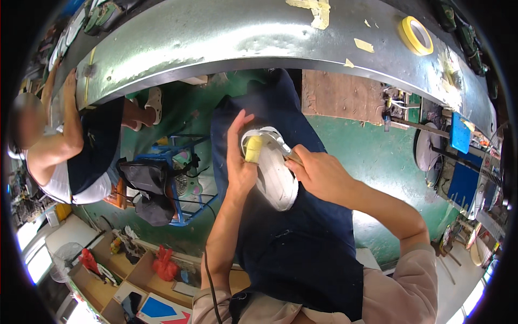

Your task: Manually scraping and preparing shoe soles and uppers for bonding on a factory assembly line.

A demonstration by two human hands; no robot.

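Observation:
A pale shoe (277, 186) lies sole-up or tilted over my lap, its heel or toe end showing white strap-like edges; which end is which I cannot tell. My left hand (240, 162) grips its left side, fingers stretched along the far end. The thumb, which seems wrapped in yellow tape, presses on the shoe. At the shoe's right edge my right hand (318, 175) is closed round a slim tool (292, 157). Its tip meets the shoe's edge; most of the tool is hidden in my fingers. Under the shoe spreads a dark blue apron (307, 229).
A metal-topped bench (216, 46) curves across the far side, bearing a roll of yellow tape (415, 35) and tape scraps. To the left, another person (65, 156) leans on the bench beside a blue stool frame (189, 208) with a black bag (145, 178). Wooden compartments (102, 294) stand near left.

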